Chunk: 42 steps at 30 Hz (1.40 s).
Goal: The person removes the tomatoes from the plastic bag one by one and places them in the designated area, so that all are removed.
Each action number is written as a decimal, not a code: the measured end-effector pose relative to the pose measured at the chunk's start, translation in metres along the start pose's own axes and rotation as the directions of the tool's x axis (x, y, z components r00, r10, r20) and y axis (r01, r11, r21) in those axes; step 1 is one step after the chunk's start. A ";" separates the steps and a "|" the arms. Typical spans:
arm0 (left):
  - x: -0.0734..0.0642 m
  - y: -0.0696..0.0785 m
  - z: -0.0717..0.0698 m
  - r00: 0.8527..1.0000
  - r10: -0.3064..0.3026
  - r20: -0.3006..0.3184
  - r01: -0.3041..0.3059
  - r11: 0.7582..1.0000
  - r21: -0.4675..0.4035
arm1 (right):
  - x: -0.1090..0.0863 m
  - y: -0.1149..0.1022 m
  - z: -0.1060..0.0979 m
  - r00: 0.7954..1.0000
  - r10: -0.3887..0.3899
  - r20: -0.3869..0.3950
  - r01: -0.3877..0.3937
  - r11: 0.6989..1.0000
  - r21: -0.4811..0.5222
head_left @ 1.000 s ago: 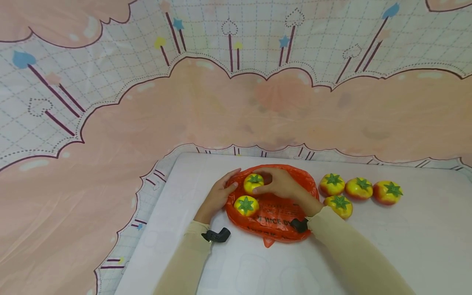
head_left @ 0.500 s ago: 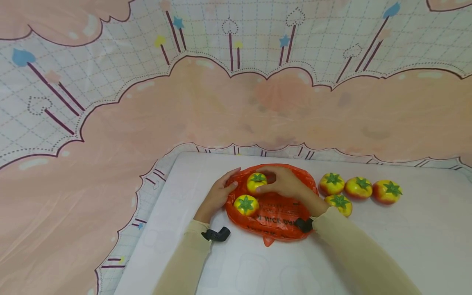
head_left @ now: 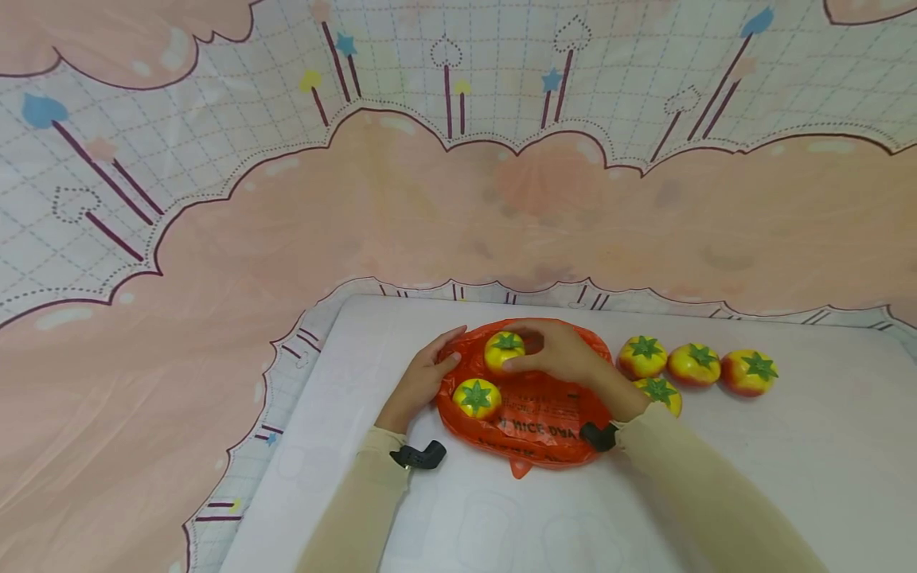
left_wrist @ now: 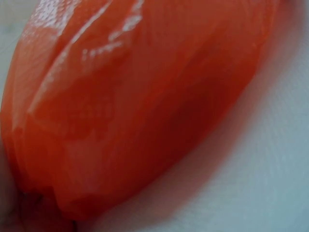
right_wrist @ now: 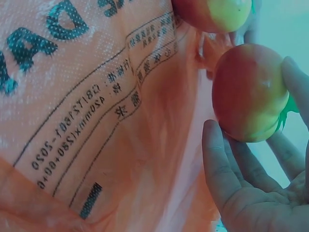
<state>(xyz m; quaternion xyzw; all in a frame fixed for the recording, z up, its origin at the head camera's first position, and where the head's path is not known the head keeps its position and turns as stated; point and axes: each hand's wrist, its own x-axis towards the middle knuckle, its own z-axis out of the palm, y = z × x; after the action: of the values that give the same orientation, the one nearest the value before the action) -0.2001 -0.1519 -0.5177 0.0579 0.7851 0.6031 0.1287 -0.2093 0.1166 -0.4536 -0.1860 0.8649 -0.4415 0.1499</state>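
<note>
A red plastic bag [head_left: 537,402] with dark printing lies spread with its mouth open on the white table. My left hand [head_left: 421,378] holds the bag's left rim, thumb on the inner side. Over the bag, my right hand [head_left: 562,352] pinches a yellow-red toy tomato [head_left: 505,352] with a green star-shaped top between thumb and fingers. Another toy tomato [head_left: 476,398] sits at the bag's left side, just in front of the held one. In the right wrist view the gripped tomato [right_wrist: 250,94] shows beside the bag's printed wall [right_wrist: 82,111].
To the right of the bag stand several more toy tomatoes: one nearest the bag [head_left: 642,356], two further right [head_left: 693,364], and one partly behind the right sleeve [head_left: 659,394]. A patterned cloth [head_left: 458,215] hangs behind the white table [head_left: 473,525].
My right hand has shifted slightly right and away from me with the tomato, drawing it off the left hand's side. The left hand and the other tomatoes stay in place.
</note>
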 end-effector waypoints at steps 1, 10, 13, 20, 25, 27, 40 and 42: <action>0.000 0.000 0.000 1.000 0.000 -0.001 0.000 1.000 -0.001 | 0.000 0.000 -0.001 1.000 0.004 -0.004 -0.004 1.000 -0.010; 0.000 0.000 -0.001 1.000 -0.005 -0.002 0.005 1.000 0.006 | -0.008 -0.006 -0.012 0.999 0.034 -0.023 -0.036 0.996 -0.076; 0.000 0.001 -0.001 1.000 -0.005 -0.002 0.005 1.000 0.005 | -0.011 -0.008 -0.015 0.999 0.042 -0.029 -0.044 0.997 -0.067; -0.001 0.003 -0.001 1.000 -0.005 -0.001 0.005 1.000 0.018 | -0.019 -0.009 -0.021 0.998 0.052 -0.033 -0.053 0.997 -0.054; -0.002 0.003 -0.001 1.000 -0.010 0.004 0.010 1.000 0.023 | -0.025 -0.010 -0.025 0.998 0.051 -0.042 -0.054 0.996 -0.070; -0.002 0.003 -0.001 1.000 -0.010 0.004 0.010 1.000 0.023 | -0.027 -0.011 -0.027 0.998 0.051 -0.047 -0.055 0.995 -0.079; -0.003 0.002 -0.002 1.000 -0.006 0.008 0.006 1.000 0.023 | -0.043 -0.011 -0.043 0.996 0.037 -0.076 -0.042 0.996 -0.077; -0.003 0.002 -0.001 1.000 -0.007 0.009 0.007 1.000 0.022 | -0.046 -0.012 -0.045 0.995 0.065 -0.078 -0.071 0.994 -0.081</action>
<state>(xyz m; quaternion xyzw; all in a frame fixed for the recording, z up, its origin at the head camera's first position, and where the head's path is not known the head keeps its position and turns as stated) -0.1982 -0.1533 -0.5151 0.0591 0.7912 0.5938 0.1337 -0.1850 0.1625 -0.4140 -0.1458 0.8935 -0.4060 0.1244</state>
